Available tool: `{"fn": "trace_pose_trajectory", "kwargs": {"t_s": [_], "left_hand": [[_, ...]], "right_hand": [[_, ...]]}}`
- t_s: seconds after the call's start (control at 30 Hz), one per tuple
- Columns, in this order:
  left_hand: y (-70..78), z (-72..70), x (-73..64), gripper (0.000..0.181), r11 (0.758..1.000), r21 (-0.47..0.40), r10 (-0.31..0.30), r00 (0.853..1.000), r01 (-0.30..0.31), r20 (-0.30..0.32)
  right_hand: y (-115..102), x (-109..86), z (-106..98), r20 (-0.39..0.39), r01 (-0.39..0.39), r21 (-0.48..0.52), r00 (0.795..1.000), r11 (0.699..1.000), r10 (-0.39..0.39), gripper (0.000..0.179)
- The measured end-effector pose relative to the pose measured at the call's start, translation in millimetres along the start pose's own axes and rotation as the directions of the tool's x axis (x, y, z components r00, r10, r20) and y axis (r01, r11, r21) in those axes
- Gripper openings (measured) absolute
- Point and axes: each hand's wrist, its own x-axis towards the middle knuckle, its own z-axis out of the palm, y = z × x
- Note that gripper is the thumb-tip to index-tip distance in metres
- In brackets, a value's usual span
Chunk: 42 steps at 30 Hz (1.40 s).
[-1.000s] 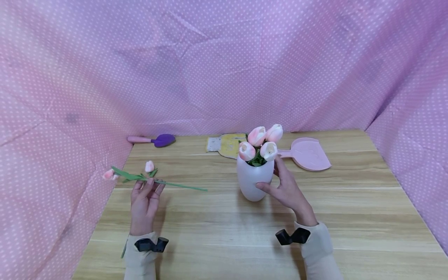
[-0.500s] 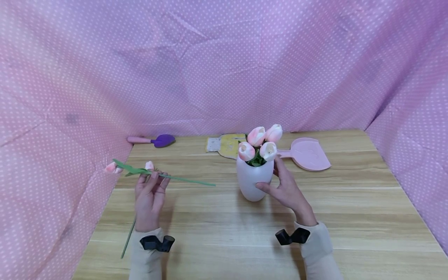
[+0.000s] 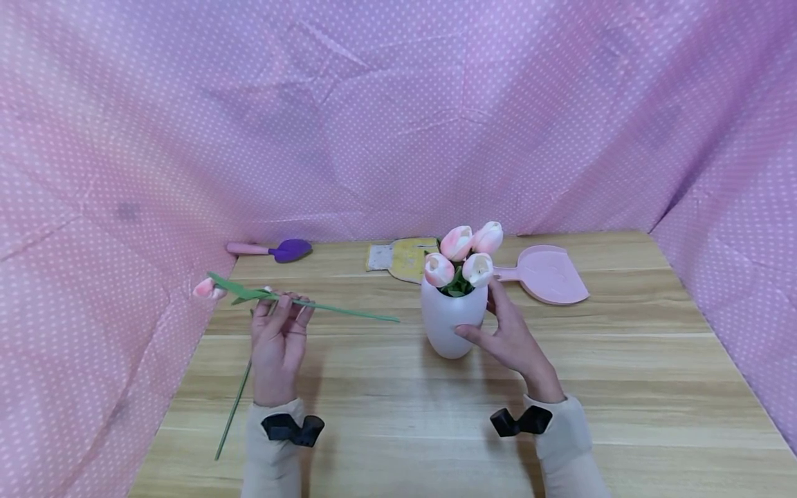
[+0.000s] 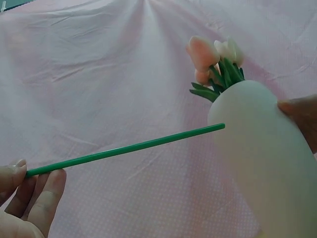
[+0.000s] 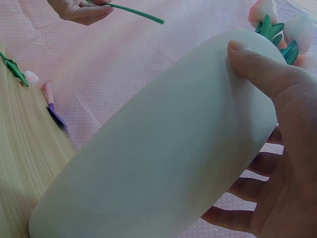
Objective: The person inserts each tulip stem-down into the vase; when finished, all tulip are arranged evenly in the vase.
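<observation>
My left hand (image 3: 278,356) pinches an artificial pink-and-white tulip (image 3: 210,288) by its green stem. It is held roughly sideways above the table, bloom to the left and bare stem end (image 4: 198,132) towards the vase, apart from it in the head view. Around the right side of the white vase (image 3: 453,324) curls my right hand (image 3: 515,339), thumb on the near face. The vase stands upright with several pink-and-white tulips (image 3: 457,243) in it. Another tulip (image 5: 30,78) lies on the table; in the head view my left hand hides much of it.
Along the back of the wooden table (image 3: 398,429) lie a purple trowel (image 3: 291,250) with a pink handle, a yellow-and-white glove-like item (image 3: 407,258) partly behind the flowers, and a pink dustpan-shaped scoop (image 3: 553,274). Pink dotted cloth (image 3: 373,124) hangs behind and at the sides.
My left hand has moved right and slightly away from me with the tulip, bringing its stem end closer to the vase. More of the lying tulip's stem shows. My right hand and the vase stay put.
</observation>
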Motion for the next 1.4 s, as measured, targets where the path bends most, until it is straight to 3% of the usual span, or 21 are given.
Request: {"fn": "trace_pose_trajectory", "kwargs": {"t_s": [0.17, 0.4, 0.97, 1.4], "left_hand": [[-5.1, 9.9, 0.8, 0.017, 1.0, 0.019, 0.023, 1.0, -0.023, -0.009], [-13.5, 21.1, 2.7, 0.018, 0.999, -0.025, 0.024, 0.998, -0.023, 0.056], [-34.1, 46.2, 6.3, 0.013, 0.999, -0.031, 0.023, 0.996, -0.02, 0.089], [-47.4, 61.3, 9.9, 0.012, 0.998, 0.05, 0.044, 0.996, -0.048, 0.083]], "right_hand": [[0, -0.1, 0, 0.001, -0.008, -0.006, 1.0, 1.0, 0.008, 0.094], [1, 0.0, 0, 0.002, -0.007, -0.013, 1.0, 1.0, 0.007, 0.093], [1, 0.9, 0, -0.004, 0.013, 0.0, 1.0, 1.0, -0.013, 0.091], [1, 0.6, 0, -0.003, 0.009, -0.002, 1.0, 1.0, -0.009, 0.092]]}}
